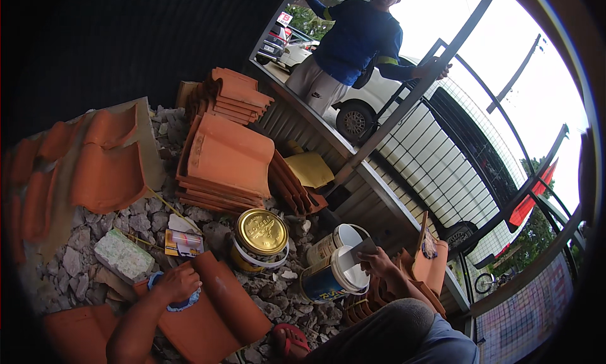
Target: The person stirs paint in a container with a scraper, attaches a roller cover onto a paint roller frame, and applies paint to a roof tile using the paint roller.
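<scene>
The wide fisheye camera, left one of a pair, sits on my head and looks downward and ahead, over my bare left hand (178, 284) and my bare right hand (377, 263). The fingers are quite near to it; far beyond them it also reaches the large white vehicle (377, 91), which appears tilted. Straight edges bend toward the dark rim.

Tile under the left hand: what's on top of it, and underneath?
On the tile, the left hand holds a bluish cloth, which it partly covers. Grey rubble shows beside the tile; what lies directly underneath is hidden.
</scene>
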`<state>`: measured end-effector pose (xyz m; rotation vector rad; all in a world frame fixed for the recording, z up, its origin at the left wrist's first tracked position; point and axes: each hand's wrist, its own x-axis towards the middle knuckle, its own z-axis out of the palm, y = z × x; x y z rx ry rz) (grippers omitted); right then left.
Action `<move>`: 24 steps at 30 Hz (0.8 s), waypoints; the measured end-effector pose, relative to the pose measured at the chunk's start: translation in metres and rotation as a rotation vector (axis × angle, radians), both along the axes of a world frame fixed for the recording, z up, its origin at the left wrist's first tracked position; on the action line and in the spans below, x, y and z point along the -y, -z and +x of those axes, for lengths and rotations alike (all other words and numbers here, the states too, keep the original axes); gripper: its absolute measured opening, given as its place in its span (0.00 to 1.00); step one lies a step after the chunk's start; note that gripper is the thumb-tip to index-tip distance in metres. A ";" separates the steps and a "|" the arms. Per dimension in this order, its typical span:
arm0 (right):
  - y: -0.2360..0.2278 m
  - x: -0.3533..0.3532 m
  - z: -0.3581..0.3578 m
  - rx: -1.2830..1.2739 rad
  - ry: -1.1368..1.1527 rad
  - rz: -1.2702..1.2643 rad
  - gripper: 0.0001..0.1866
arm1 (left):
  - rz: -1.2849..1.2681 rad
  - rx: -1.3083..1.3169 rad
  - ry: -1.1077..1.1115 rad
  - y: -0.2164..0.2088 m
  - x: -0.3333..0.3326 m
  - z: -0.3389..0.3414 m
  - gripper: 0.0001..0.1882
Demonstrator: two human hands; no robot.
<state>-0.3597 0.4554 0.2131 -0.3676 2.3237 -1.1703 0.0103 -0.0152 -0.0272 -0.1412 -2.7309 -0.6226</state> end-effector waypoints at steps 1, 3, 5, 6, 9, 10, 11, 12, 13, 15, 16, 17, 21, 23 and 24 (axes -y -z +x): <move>-0.001 0.000 0.000 -0.002 -0.003 0.006 0.11 | 0.006 -0.002 -0.003 0.000 0.000 0.000 0.12; -0.003 0.000 0.002 -0.012 -0.070 0.077 0.11 | -0.033 -0.059 0.039 0.002 0.002 0.001 0.11; 0.005 0.000 0.001 -0.054 -0.075 0.055 0.11 | -0.091 -0.081 0.070 0.003 0.005 0.000 0.11; 0.007 0.001 -0.001 -0.085 -0.056 0.125 0.11 | -0.153 -0.098 0.100 0.004 0.006 0.000 0.11; 0.012 0.002 -0.008 -0.185 -0.073 0.243 0.14 | -0.046 -0.033 0.015 0.009 0.005 -0.006 0.11; 0.014 0.001 -0.008 -0.238 -0.058 0.294 0.16 | -0.045 -0.030 0.017 0.009 0.004 -0.004 0.11; 0.016 0.001 -0.008 -0.290 -0.043 0.346 0.18 | -0.030 -0.034 0.014 0.008 0.003 -0.001 0.10; 0.018 0.002 -0.009 -0.288 -0.043 0.346 0.18 | -0.014 -0.039 0.009 0.002 0.002 -0.001 0.10; 0.019 0.002 -0.010 -0.325 -0.019 0.351 0.18 | -0.015 -0.038 0.009 0.001 0.002 -0.001 0.10; 0.023 0.004 -0.014 -0.362 0.004 0.356 0.19 | -0.075 -0.113 0.055 0.001 0.003 0.000 0.10; 0.025 0.003 -0.018 -0.433 0.015 0.366 0.19 | -0.076 -0.113 0.054 0.001 0.002 0.000 0.10; 0.026 0.001 -0.021 -0.503 0.026 0.377 0.19 | -0.033 -0.077 0.013 0.002 0.001 0.000 0.10; 0.029 -0.010 -0.020 -0.778 -0.114 0.480 0.19 | -0.082 -0.085 0.042 -0.010 -0.001 -0.002 0.11; 0.029 -0.007 -0.014 -0.723 -0.116 0.578 0.20 | -0.047 -0.088 0.017 0.001 -0.001 0.001 0.11; 0.029 -0.006 -0.011 -0.719 -0.120 0.577 0.20 | -0.014 -0.094 -0.004 0.006 -0.001 0.002 0.11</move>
